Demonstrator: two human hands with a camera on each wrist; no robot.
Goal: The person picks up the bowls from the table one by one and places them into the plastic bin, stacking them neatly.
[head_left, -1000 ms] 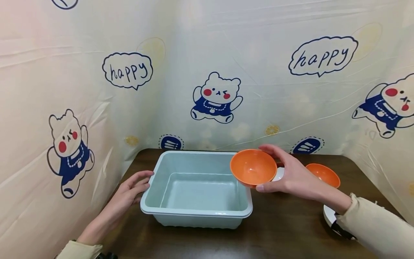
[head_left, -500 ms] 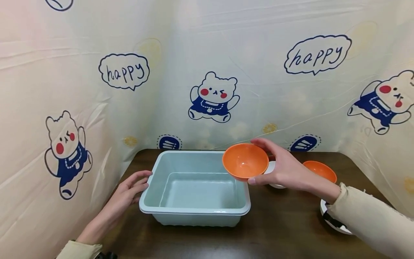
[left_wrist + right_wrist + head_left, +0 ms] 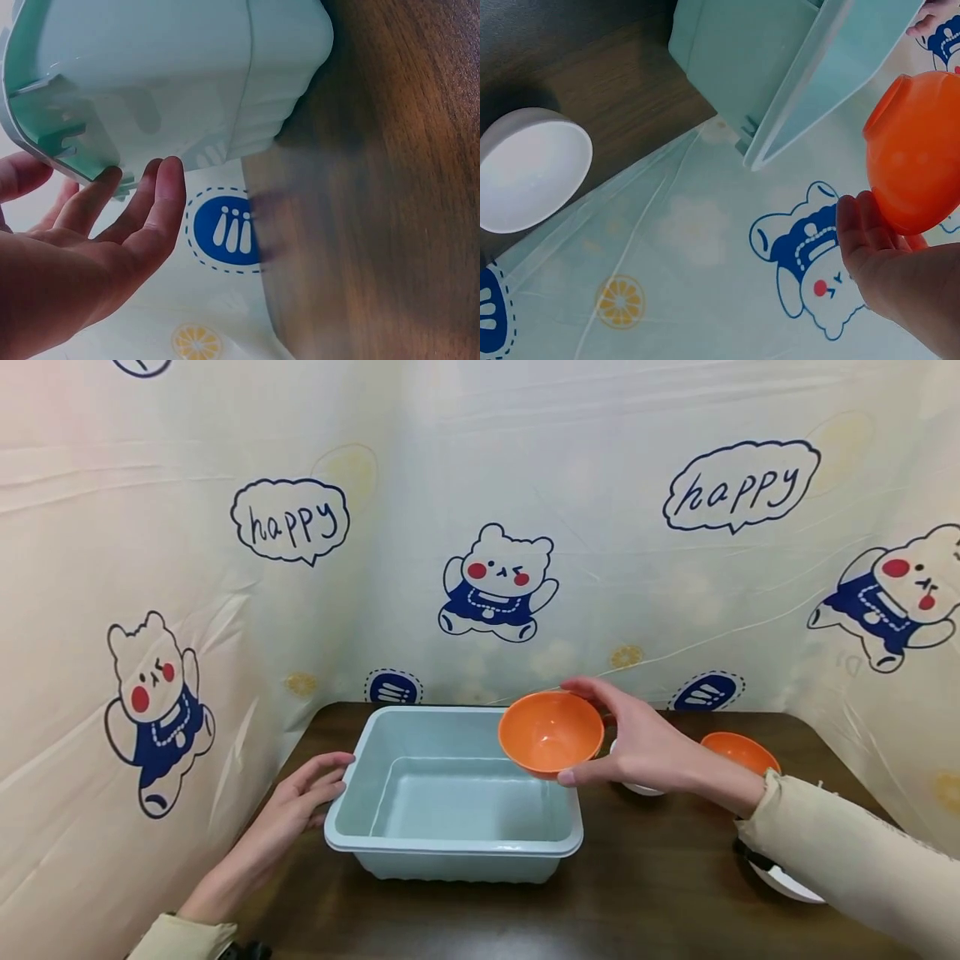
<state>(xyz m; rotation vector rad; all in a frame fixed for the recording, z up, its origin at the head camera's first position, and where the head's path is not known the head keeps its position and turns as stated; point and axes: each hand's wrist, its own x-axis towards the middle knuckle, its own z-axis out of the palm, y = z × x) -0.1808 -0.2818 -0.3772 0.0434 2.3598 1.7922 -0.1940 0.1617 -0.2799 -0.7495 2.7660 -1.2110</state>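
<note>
My right hand (image 3: 648, 747) pinches an orange bowl (image 3: 551, 732) at its rim, thumb below and fingers at the far side. The bowl hangs tilted above the right part of a pale green plastic basin (image 3: 453, 845), its hollow facing me. In the right wrist view the orange bowl (image 3: 919, 150) shows its outside and foot ring. My left hand (image 3: 300, 802) rests its fingertips against the basin's left rim. From the left wrist, the fingers (image 3: 169, 195) look loosely bent beside the basin's outer wall (image 3: 172, 75).
A second orange bowl (image 3: 742, 750) stands at the right, partly behind my right forearm. A white bowl (image 3: 536, 172) sits right of the basin. Another white dish (image 3: 787, 885) shows under my right sleeve. Everything stands on a dark wooden table (image 3: 630, 893) with a printed curtain (image 3: 600, 610) around it.
My right hand has carried the orange bowl leftward and slightly up, further over the basin. The white bowl behind it shows more at first, then less. My left hand stays at the rim.
</note>
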